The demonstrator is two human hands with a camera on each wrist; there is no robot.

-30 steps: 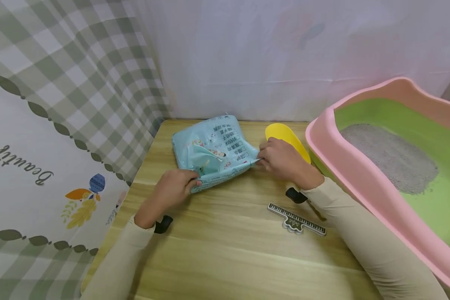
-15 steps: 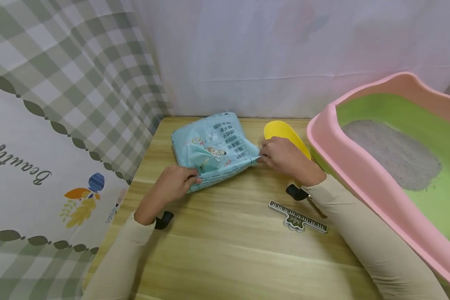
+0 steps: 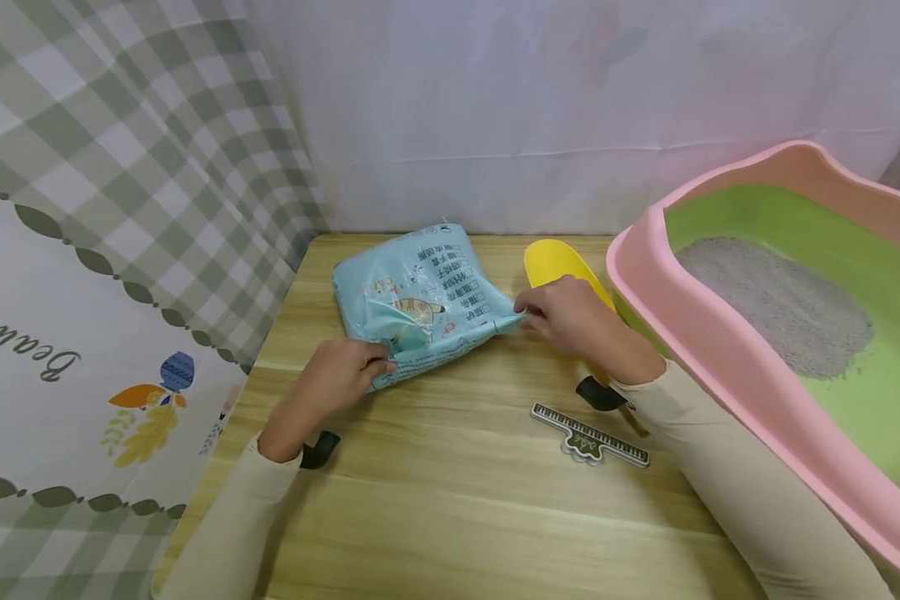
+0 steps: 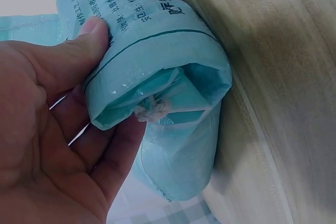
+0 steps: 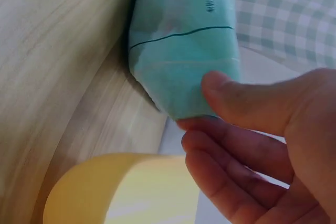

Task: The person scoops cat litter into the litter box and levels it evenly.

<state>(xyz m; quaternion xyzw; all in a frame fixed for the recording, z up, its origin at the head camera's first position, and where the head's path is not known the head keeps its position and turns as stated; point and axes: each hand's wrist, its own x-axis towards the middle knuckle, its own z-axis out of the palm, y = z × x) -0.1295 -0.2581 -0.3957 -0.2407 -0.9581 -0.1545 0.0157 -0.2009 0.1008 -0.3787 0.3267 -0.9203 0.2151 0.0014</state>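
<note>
A light blue plastic bag (image 3: 450,283) printed with dark characters and a cartoon cat lies at the back left of the wooden table, its near edge folded over. My left hand (image 3: 341,371) pinches the left end of that fold, thumb on top. In the left wrist view, the rolled end of the bag (image 4: 157,56) is hollow, with crumpled plastic inside it. My right hand (image 3: 573,312) pinches the right corner of the fold between thumb and fingers. Beyond this hand lies a yellow scoop (image 3: 555,260), partly hidden by it.
A pink and green litter box (image 3: 708,287) holding a patch of grey litter (image 3: 772,300) stands at the right. A long clip (image 3: 588,435) with a piano-key pattern lies on the table (image 3: 435,508) near the right forearm. Checked cloth (image 3: 180,125) hangs along the left.
The head view has shifted slightly. Both hands keep their hold on the ends of the fold, and the bag stays in nearly the same place.
</note>
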